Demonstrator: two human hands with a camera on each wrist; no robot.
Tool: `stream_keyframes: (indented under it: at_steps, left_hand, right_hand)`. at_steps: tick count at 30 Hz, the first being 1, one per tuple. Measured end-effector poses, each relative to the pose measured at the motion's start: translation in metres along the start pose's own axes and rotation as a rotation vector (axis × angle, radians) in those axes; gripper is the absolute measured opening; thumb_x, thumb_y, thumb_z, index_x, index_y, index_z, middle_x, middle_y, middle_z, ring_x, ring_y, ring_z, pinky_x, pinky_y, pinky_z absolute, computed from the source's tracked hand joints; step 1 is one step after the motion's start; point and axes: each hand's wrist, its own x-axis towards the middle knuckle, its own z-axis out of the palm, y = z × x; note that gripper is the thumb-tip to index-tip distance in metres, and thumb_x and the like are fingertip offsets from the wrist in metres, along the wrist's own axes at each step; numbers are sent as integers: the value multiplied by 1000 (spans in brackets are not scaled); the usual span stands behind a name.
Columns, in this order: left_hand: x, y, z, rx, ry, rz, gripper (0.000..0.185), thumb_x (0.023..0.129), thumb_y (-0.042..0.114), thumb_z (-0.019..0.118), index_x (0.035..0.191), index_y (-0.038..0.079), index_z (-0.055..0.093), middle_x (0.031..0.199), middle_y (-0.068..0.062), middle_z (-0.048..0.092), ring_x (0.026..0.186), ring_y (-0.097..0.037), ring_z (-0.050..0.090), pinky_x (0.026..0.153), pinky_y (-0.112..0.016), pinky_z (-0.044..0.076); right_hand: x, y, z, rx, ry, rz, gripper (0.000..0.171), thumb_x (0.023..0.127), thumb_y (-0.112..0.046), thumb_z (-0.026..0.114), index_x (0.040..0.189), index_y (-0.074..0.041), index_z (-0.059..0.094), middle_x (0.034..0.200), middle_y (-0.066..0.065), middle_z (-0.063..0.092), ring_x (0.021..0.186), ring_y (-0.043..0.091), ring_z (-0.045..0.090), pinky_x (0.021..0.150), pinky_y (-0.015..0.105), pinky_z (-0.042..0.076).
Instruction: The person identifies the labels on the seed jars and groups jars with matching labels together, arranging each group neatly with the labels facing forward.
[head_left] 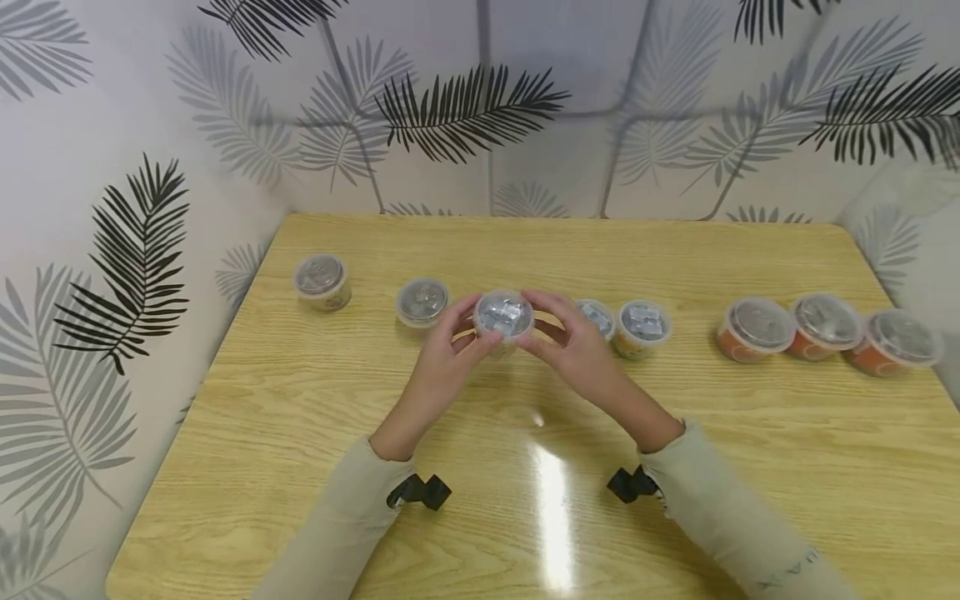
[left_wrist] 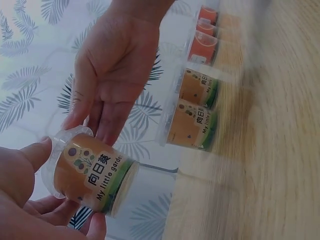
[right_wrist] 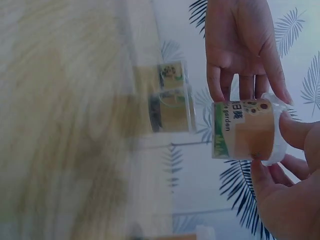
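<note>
Both hands hold one small lidded cup [head_left: 504, 315] between them at the middle of the table. The cup has a clear plastic lid, silver packets showing through it, and an orange and green label [left_wrist: 100, 175] reading "My little garden". My left hand [head_left: 447, 342] grips its left side, thumb at the lid's rim. On the opposite side my right hand [head_left: 581, 346] grips it with thumb and fingers. In the left wrist view the cup is raised off the tabletop. Two matching cups, one [head_left: 642, 327] fully seen and one [head_left: 596, 317] partly hidden, stand just beyond the right hand.
On the wooden table [head_left: 300, 467], one lidded cup [head_left: 422, 302] stands left of the hands and another [head_left: 322, 281] farther left. Three red-orange cups [head_left: 757, 327] stand in a row at the right. A leaf-patterned cloth [head_left: 435, 167] lies past the far edge.
</note>
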Motion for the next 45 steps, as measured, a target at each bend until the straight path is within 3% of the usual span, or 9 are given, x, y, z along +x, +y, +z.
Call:
stream_keyframes:
  at_steps: [3,6,13,23,29,34,39,45]
  left_hand:
    - [4,4,4,17,-3,-5,58,90,13,63,138,-3,35,132,-16,44,121,-29,42,103,-41,35]
    - [6,-1,5,13,-14,-27,58,90,14,63,138,-4,35,132,-17,44,121,-29,41,102,-40,35]
    - [5,-19,5,-8,-47,-95,58,92,12,60,139,-5,32,137,-18,40,125,-29,40,101,-36,37]
    - [13,-43,11,-58,-44,-142,55,92,10,58,138,-7,32,139,-22,38,126,-30,40,101,-31,37]
    - [24,-65,16,-105,-30,-142,57,93,14,59,140,-3,31,141,-18,36,128,-28,38,102,-32,36]
    - [31,-80,22,-85,1,-142,59,92,22,60,141,4,33,142,-12,37,127,-22,39,102,-30,36]
    - [35,-80,27,-87,-19,-143,59,92,23,60,141,4,33,142,-11,37,127,-22,39,101,-30,37]
    - [33,-59,31,-105,-50,-137,57,93,13,58,141,-3,31,142,-18,36,128,-29,37,103,-35,35]
  right_hand:
    - [2,10,-7,-60,0,-35,54,84,-3,65,134,0,45,135,12,41,124,23,40,99,30,40]
    - [1,12,-8,-129,-3,-34,54,84,-4,66,133,3,46,135,15,42,125,26,41,99,35,40]
    - [-3,21,5,-271,2,86,59,85,-16,67,136,2,42,139,16,39,127,27,38,99,37,40]
    - [-3,38,17,-464,44,139,63,86,-18,68,137,4,40,137,20,39,123,31,43,97,35,42]
    - [-1,39,18,-624,76,99,61,88,-22,66,135,7,41,137,22,40,124,34,42,101,41,37]
    - [-1,38,20,-714,108,50,58,88,-20,66,133,9,43,137,23,41,128,33,37,105,42,31]
    - [-3,34,19,-755,119,52,57,88,-16,66,133,9,42,138,23,40,129,34,35,106,43,30]
    - [-5,29,16,-786,104,96,54,90,-14,63,135,7,41,139,21,39,129,34,33,106,44,29]
